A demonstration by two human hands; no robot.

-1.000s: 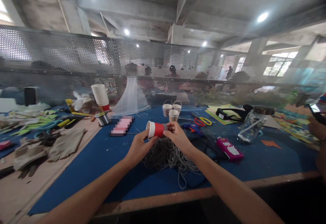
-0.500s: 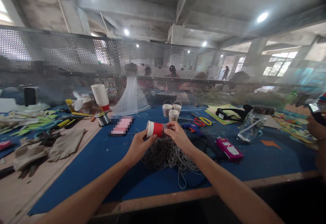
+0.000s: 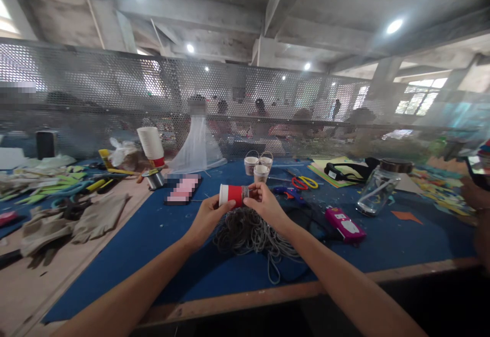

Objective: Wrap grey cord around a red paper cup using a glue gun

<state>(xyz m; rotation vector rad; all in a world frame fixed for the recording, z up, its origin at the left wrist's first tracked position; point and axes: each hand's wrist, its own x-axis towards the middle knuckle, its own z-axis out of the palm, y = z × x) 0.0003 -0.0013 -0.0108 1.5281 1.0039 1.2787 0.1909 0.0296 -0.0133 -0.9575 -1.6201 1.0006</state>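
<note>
A red and white paper cup (image 3: 231,195) lies sideways between my hands, its white rim to the left. Grey cord (image 3: 245,192) is wound round its right end. My left hand (image 3: 207,214) grips the cup near the rim, thumb in front. At the corded end, my right hand (image 3: 267,205) is closed with thumb and fingers on the cup. Below them a loose heap of grey cord (image 3: 260,237) rests on the blue table top (image 3: 172,260). Three small cord-covered cups (image 3: 261,173) with thin handles stand behind.
Right of the cord lie a blue glue gun (image 3: 290,193), scissors (image 3: 306,182), a magenta box (image 3: 345,224) and a glass jar (image 3: 381,189). On the left are a phone (image 3: 182,190), stacked paper cups (image 3: 150,143) and gloves (image 3: 99,218). A perforated metal screen (image 3: 237,87) stands behind.
The cup has turned a little and now lies more level, showing more of the cord wound at its right end. My right fingers have shifted slightly along that end.
</note>
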